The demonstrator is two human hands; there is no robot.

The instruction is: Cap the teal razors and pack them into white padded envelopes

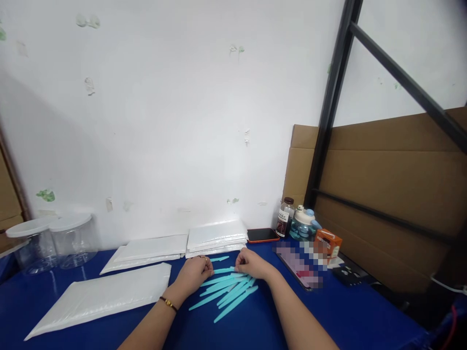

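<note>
Clear white-lidded plastic jars (74, 245) stand on the blue counter (229, 338) by the white wall (182, 121), both hands (197, 273) (252, 264) pinching a turquoise blade-shaped strip (224, 270).

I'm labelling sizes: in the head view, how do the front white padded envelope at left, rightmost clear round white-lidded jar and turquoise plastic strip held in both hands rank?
1. white padded envelope
2. clear round jar
3. turquoise plastic strip

1. Our bare left hand (199, 273) and bare right hand (252, 264) pinch opposite ends of one slim turquoise knife-shaped piece (224, 270).
2. Nearer us, similar turquoise pieces (233, 296) overlap on the blue tabletop (233, 336).
3. Behind our hands we see stacked flat white padded envelopes (217, 234).
</note>
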